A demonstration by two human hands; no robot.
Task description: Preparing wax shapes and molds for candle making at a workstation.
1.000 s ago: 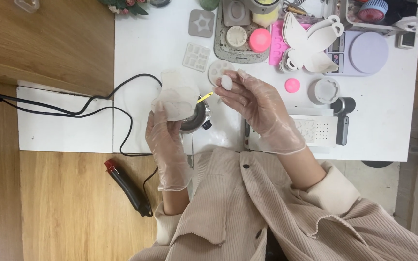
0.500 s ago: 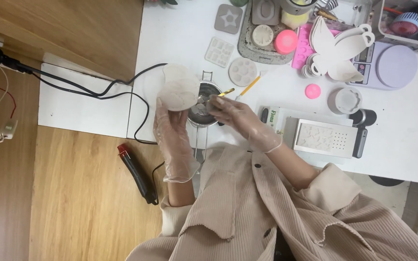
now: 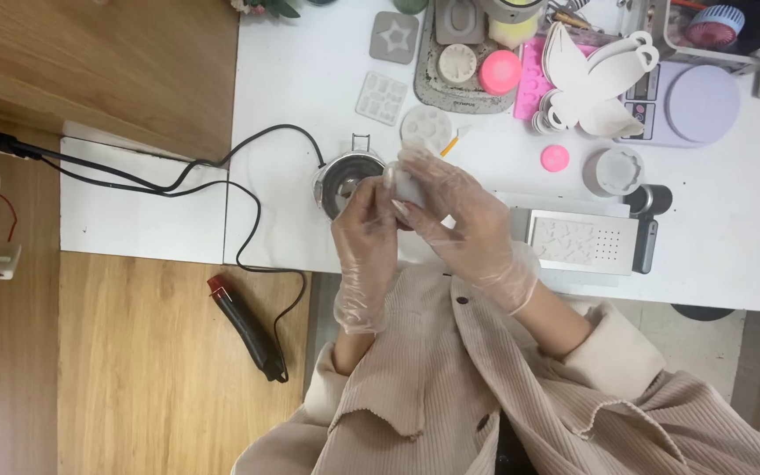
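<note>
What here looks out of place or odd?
A black tool with a red tip lies on the wooden floor, its black cord trailing up onto the white table. Nothing looks spilled.

White table (image 3: 310,70), bright pink ball (image 3: 554,157), black cable (image 3: 248,141)

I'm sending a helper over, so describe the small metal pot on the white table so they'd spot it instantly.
On the white table, look just beyond the left hand. The small metal pot sits where the black cable ends. It is the only shiny, round metal vessel; its neighbours are matte moulds.
</note>
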